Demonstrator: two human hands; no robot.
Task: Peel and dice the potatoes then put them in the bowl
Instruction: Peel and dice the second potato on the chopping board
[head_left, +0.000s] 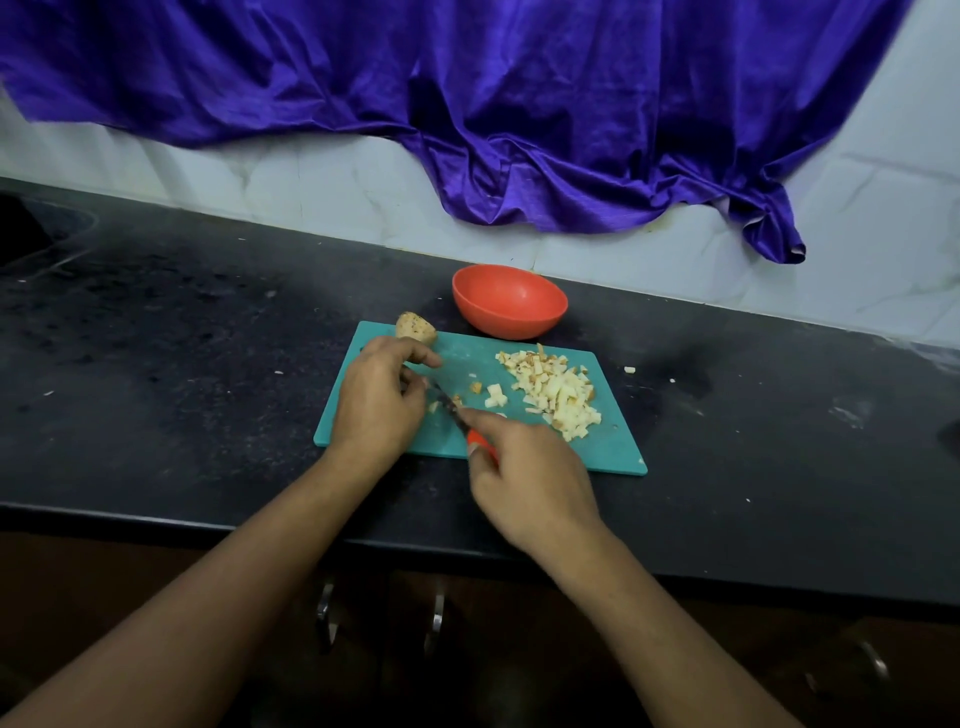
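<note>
The right hand (530, 478) grips the orange handle of a knife (451, 408), whose blade points away and to the left, across a few small bits on the board (613, 447). The left hand (379, 395) rests on the board with its fingers curled just beside the blade; whether they pinch a bit I cannot tell. An undiced potato (415, 328) lies just beyond that hand, the dice (556, 389) are heaped right of the blade, and the bowl (509, 301) stands on the surface (182, 338) behind the board.

We count one cutting board (613, 447), one orange bowl (509, 301), one knife (451, 406), one undiced potato (415, 327), one purple cloth (519, 104), and diced pieces (556, 389) past counting.
</note>
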